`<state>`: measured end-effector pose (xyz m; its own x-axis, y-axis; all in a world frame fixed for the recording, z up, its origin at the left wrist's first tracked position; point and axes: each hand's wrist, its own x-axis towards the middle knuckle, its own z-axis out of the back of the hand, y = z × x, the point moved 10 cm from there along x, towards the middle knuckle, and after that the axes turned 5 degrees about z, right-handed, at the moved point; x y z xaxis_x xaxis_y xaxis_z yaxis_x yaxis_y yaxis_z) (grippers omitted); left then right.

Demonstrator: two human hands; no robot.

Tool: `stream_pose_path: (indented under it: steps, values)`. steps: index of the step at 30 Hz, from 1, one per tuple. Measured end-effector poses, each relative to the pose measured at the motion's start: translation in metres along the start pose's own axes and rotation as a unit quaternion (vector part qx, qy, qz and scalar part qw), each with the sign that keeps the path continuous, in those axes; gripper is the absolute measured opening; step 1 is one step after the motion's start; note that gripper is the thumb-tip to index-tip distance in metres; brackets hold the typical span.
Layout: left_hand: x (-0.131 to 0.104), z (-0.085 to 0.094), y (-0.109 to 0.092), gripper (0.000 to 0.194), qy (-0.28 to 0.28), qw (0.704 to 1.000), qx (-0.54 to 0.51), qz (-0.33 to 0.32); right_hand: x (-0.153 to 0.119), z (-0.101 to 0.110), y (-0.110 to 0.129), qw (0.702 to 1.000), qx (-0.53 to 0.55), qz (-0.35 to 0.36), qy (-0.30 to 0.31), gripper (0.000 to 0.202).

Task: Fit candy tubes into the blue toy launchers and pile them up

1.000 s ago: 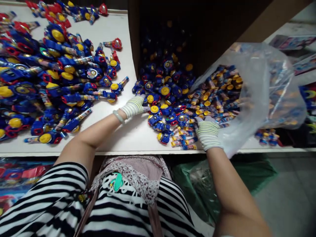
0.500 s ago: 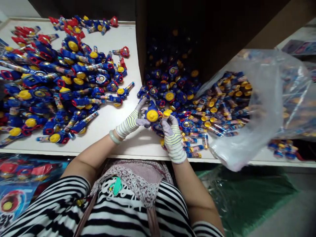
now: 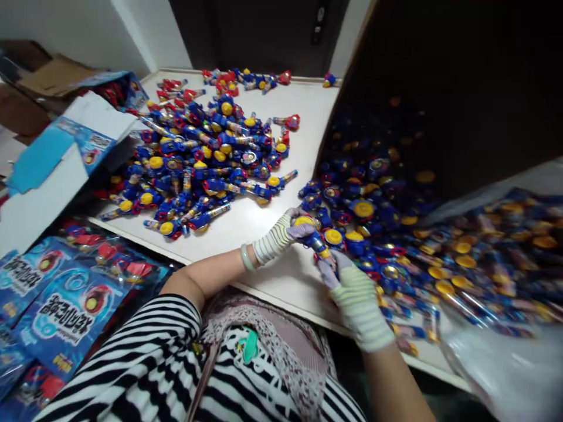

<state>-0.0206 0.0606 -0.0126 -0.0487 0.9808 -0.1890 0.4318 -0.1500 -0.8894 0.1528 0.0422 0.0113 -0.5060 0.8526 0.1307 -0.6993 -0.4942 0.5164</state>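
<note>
My left hand (image 3: 278, 235), in a striped glove, grips a blue toy spinner launcher (image 3: 313, 239) with a yellow disc. A printed clear tube (image 3: 324, 253) runs from the launcher toward my right hand (image 3: 357, 302), also gloved, whose fingers close round the tube's lower end. The tube lines up with the launcher and seems to touch it; how deep it sits in it I cannot tell. Just beyond my hands lies a heap of blue launchers (image 3: 364, 208) without tubes showing. Loose tubes with yellow ends (image 3: 461, 281) spread out on the right.
Launchers with tubes (image 3: 220, 155) are piled on the left of the white table (image 3: 281, 281). A dark open carton (image 3: 440, 70) stands behind the loose launchers. A clear plastic bag (image 3: 505, 363) lies at right. Printed blue packs (image 3: 73, 316) and an open box (image 3: 48, 193) sit at left.
The view has swung left. The tube, earlier held apart with its yellow end up, now lines up with the launcher. My left hand has tilted the launcher toward my right hand.
</note>
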Motion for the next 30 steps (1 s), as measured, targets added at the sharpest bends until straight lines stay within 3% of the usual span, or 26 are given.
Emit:
stream_pose_path:
  steps: [5, 9, 11, 13, 15, 17, 19, 21, 23, 27, 30]
  values:
    - [-0.006, -0.010, -0.004, 0.056, -0.021, 0.996, 0.074, -0.050, 0.005, -0.012, 0.008, 0.995, -0.083, -0.014, 0.060, 0.045]
    - [-0.009, -0.022, -0.014, 0.047, 0.003, 0.981, 0.177, -0.074, -0.001, -0.007, 0.005, 0.994, -0.092, -0.032, 0.056, 0.043]
    - [-0.012, -0.027, -0.019, 0.046, 0.032, 0.974, 0.211, -0.081, -0.006, -0.008, 0.005, 0.998, -0.018, -0.033, 0.048, 0.041]
    - [-0.016, -0.032, -0.024, 0.047, 0.067, 0.967, 0.230, -0.091, -0.010, -0.017, 0.006, 0.989, 0.131, -0.034, 0.058, 0.044]
    - [-0.020, -0.036, -0.028, 0.052, 0.107, 0.960, 0.238, -0.104, -0.015, -0.032, 0.011, 0.948, 0.299, -0.045, 0.099, 0.053]
    - [-0.020, -0.038, -0.031, 0.056, 0.129, 0.954, 0.248, -0.111, -0.018, -0.042, 0.015, 0.916, 0.375, -0.065, 0.129, 0.061]
    - [-0.017, -0.034, -0.034, 0.056, 0.101, 0.952, 0.266, -0.115, -0.016, -0.038, 0.012, 0.942, 0.309, -0.082, 0.103, 0.059]
    - [-0.013, -0.029, -0.037, 0.051, 0.050, 0.952, 0.278, -0.120, -0.013, -0.027, 0.006, 0.979, 0.170, -0.097, 0.060, 0.052]
    - [-0.012, -0.026, -0.035, 0.046, 0.021, 0.951, 0.283, -0.120, -0.011, -0.025, 0.006, 0.989, 0.096, -0.105, 0.051, 0.046]
    - [-0.020, -0.020, -0.031, 0.046, 0.017, 0.943, 0.299, -0.148, -0.009, -0.045, 0.024, 0.957, 0.271, -0.083, 0.063, 0.045]
    - [-0.021, -0.001, -0.049, 0.048, 0.014, 0.924, 0.344, -0.166, -0.004, -0.052, 0.037, 0.926, 0.365, -0.051, 0.077, 0.046]
